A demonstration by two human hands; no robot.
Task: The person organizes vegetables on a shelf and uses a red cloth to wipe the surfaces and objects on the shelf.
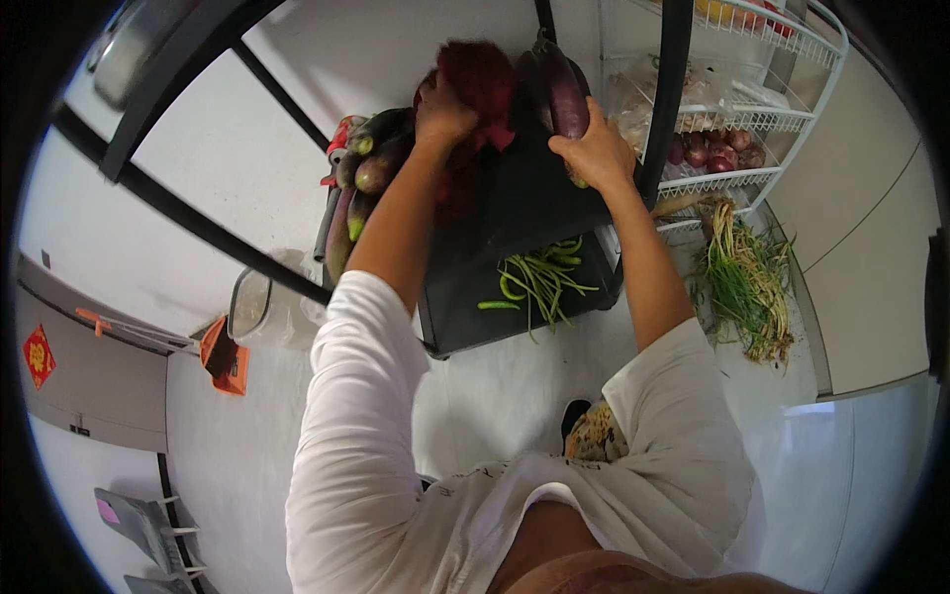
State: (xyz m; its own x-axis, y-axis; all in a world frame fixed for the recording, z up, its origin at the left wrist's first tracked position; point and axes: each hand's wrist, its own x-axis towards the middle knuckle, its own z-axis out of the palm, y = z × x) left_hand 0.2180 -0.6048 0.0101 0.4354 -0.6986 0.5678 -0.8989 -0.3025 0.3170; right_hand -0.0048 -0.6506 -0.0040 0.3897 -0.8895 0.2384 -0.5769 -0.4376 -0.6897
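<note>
My left hand (445, 111) grips a bunched dark red mesh or cloth (479, 78) over the upper black shelf (527, 193). My right hand (601, 148) is closed around purple eggplants (568, 96) at the shelf's right side, its thumb across the front one; their far ends point toward the wall. Several more eggplants (377, 172), some with green ends, are heaped at the shelf's left edge, beside my left forearm. Thin green peppers or beans (545, 278) lie on the lower black shelf (460, 327).
Black frame bars (200, 211) cross at left and right. A white wire rack (775, 115) with onions (716, 152) stands at right, green onions (742, 275) on the floor below. At left are a lined bin (274, 304) and an orange dustpan (234, 371).
</note>
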